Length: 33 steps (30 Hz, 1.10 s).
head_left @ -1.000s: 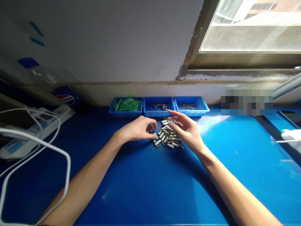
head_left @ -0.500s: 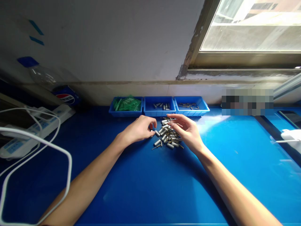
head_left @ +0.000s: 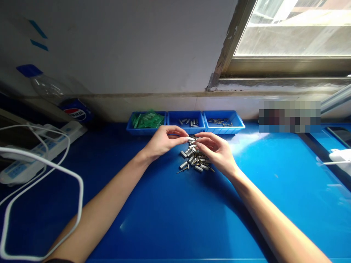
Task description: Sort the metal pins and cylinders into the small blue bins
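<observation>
A loose pile of short silver metal spacers [head_left: 191, 159] and thin pin-like rivets [head_left: 182, 170] lies on the blue table. At the pile's far side, my left hand [head_left: 164, 141] pinches a silver spacer [head_left: 191, 139] between thumb and fingertips. Close by on the right, my right hand [head_left: 218, 148] is curled over the pile, thumb and fingers drawn together; what they hold, if anything, is hidden. The fingertips of both hands are close together. Behind them stand three blue bins: the left bin [head_left: 131, 131] has green plastic bags [head_left: 148, 119], the middle bin [head_left: 186, 130] spacers, the right bin [head_left: 225, 130] thin rivets.
A white power strip [head_left: 63, 135] with looping white cables [head_left: 81, 197] sits at the left, beside a blue-capped bottle [head_left: 74, 109]. On the right are a phone [head_left: 340, 135] and a white plug-like object [head_left: 340, 156]. A wall and window [head_left: 290, 44] rise behind.
My left hand has moved up and right from the pile's left side to meet the right hand, its fingers straightening. The right hand has barely moved.
</observation>
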Each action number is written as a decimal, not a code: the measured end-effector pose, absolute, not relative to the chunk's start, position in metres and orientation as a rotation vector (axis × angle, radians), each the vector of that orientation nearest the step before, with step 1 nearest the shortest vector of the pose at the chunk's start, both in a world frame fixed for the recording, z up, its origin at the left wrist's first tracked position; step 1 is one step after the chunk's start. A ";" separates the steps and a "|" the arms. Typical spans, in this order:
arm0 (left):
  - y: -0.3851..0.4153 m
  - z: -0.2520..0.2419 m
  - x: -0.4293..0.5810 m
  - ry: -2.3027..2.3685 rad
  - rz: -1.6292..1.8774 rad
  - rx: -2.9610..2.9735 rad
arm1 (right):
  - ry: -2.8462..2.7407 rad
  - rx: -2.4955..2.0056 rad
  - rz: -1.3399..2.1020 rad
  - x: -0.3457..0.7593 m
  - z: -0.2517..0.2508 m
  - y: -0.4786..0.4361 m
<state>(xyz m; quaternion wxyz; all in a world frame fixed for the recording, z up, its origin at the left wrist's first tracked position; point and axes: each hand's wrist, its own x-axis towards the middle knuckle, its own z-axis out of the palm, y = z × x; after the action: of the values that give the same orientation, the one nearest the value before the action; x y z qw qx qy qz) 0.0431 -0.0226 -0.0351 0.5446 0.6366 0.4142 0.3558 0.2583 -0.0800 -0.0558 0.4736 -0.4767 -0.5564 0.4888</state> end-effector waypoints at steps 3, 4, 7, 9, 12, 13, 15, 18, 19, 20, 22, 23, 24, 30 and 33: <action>-0.025 -0.037 0.048 0.957 0.858 1.426 | -1.356 -1.142 1.260 0.256 -0.054 -0.082; -0.026 -0.037 0.049 0.947 0.853 1.400 | -1.345 -1.131 1.286 0.255 -0.054 -0.082; -0.029 -0.037 0.053 0.925 0.837 1.335 | -1.285 -1.118 1.335 0.254 -0.053 -0.082; -0.030 -0.037 0.053 0.920 0.814 1.335 | -1.251 -1.126 1.334 0.255 -0.053 -0.081; -0.029 -0.037 0.051 0.940 0.761 1.446 | -1.257 -1.146 1.289 0.257 -0.056 -0.079; -0.028 -0.036 0.049 0.967 0.741 1.521 | -1.271 -1.155 1.259 0.258 -0.057 -0.079; -0.026 -0.036 0.044 1.045 0.689 1.728 | -1.291 -1.171 1.186 0.258 -0.059 -0.078; -0.022 -0.034 0.035 1.097 0.561 2.062 | -1.321 -1.125 1.130 0.256 -0.059 -0.078; -0.021 -0.034 0.032 1.081 0.518 2.140 | -1.335 -1.098 1.127 0.255 -0.059 -0.078; -0.020 -0.035 0.030 1.057 0.477 2.194 | -1.349 -1.077 1.123 0.255 -0.058 -0.078; -0.019 -0.036 0.027 1.007 0.413 2.251 | -1.363 -1.068 1.109 0.256 -0.058 -0.078; -0.019 -0.037 0.026 0.983 0.386 2.265 | -1.359 -1.074 1.101 0.256 -0.058 -0.078; -0.019 -0.038 0.026 0.961 0.361 2.276 | -1.351 -1.081 1.098 0.257 -0.057 -0.078; -0.019 -0.041 0.027 0.906 0.271 2.336 | -1.352 -1.143 1.093 0.258 -0.056 -0.078; -0.016 -0.039 0.023 0.916 0.244 2.365 | -1.361 -1.138 1.102 0.258 -0.057 -0.078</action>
<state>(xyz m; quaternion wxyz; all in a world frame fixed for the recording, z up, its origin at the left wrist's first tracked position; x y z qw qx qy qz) 0.0234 -0.0163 -0.0389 0.2925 0.8877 0.3437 0.0917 0.2578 -0.0780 -0.0568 0.5025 -0.4712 -0.5633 0.4562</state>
